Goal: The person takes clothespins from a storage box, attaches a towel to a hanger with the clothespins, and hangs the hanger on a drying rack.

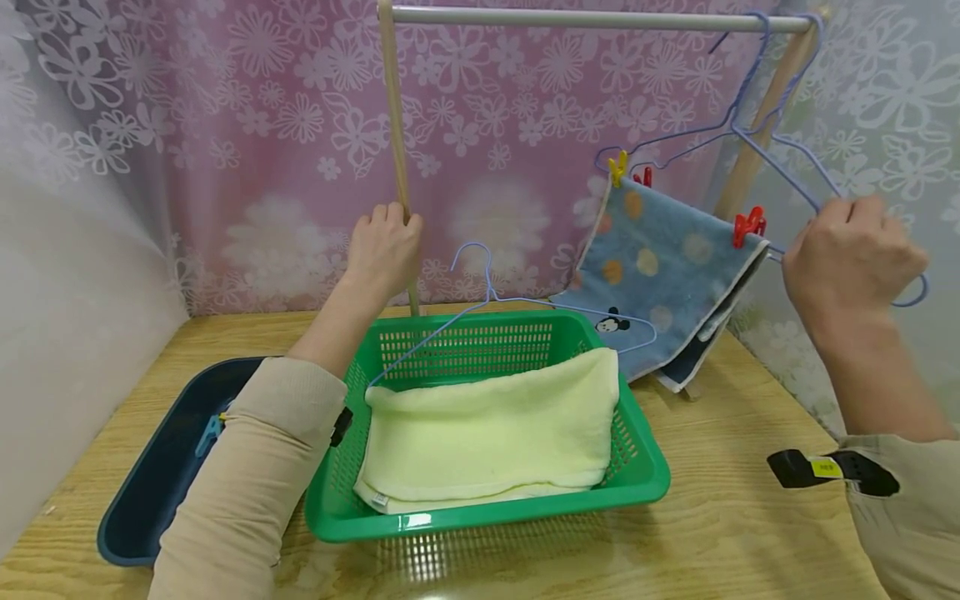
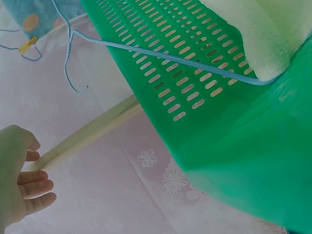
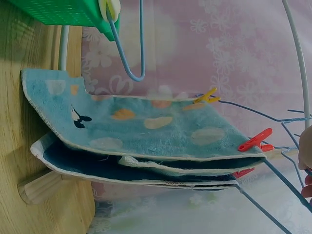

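Note:
My left hand (image 1: 386, 250) grips the left wooden post (image 1: 395, 117) of a hanging rack, its fingers bent round it in the left wrist view. At the rack's right end, my right hand (image 1: 855, 254) holds the blue wire hangers (image 1: 783, 171) hooked over the rod (image 1: 570, 18). From them hangs a blue dotted towel (image 1: 675, 258), tilted, held by red clothespins (image 1: 748, 227) and a yellow clothespin (image 1: 618, 167). A pale yellow towel (image 1: 487, 437) lies folded over another blue hanger (image 2: 161, 55) in the green basket (image 1: 487, 514).
A dark blue tray (image 1: 123, 504) with a blue clip (image 1: 210, 435) stands left of the basket, partly hidden by my left sleeve. Flowered curtains (image 1: 300, 100) hang behind the rack. Everything stands on a wood-grain table (image 1: 735, 500).

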`<state>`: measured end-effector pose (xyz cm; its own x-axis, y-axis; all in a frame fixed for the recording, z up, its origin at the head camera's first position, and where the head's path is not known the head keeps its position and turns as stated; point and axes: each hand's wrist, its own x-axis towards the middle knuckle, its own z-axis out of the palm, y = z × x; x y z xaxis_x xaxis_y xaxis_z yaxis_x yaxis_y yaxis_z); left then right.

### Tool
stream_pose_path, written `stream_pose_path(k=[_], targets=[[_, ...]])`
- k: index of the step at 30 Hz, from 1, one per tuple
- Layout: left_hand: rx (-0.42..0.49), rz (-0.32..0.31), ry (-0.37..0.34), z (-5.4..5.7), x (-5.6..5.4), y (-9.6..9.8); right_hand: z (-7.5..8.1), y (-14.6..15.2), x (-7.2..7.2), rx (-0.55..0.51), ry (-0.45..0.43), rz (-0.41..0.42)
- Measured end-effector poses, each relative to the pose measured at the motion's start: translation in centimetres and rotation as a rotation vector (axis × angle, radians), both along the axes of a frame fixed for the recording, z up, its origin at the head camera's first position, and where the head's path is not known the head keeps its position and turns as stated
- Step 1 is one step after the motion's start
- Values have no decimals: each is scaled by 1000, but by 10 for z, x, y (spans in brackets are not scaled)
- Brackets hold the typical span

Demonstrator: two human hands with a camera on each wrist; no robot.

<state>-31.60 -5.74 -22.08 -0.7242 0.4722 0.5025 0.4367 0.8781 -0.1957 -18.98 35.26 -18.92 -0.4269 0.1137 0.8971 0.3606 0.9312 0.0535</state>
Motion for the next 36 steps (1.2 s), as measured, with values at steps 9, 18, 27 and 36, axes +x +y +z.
stream_pose_path(k=[9, 18, 27, 36], targets=[[-17, 16, -57, 2, 1, 0, -3, -4, -6, 81, 62, 65], [-14, 25, -130, 12, 5, -2, -11, -17, -12, 196, 238, 213], [-3, 9, -208, 27, 20, -13, -26, -51, -6, 131, 11, 436], [-17, -151, -187, 14, 57, -32, -43, -73, -12, 119, -233, 586]])
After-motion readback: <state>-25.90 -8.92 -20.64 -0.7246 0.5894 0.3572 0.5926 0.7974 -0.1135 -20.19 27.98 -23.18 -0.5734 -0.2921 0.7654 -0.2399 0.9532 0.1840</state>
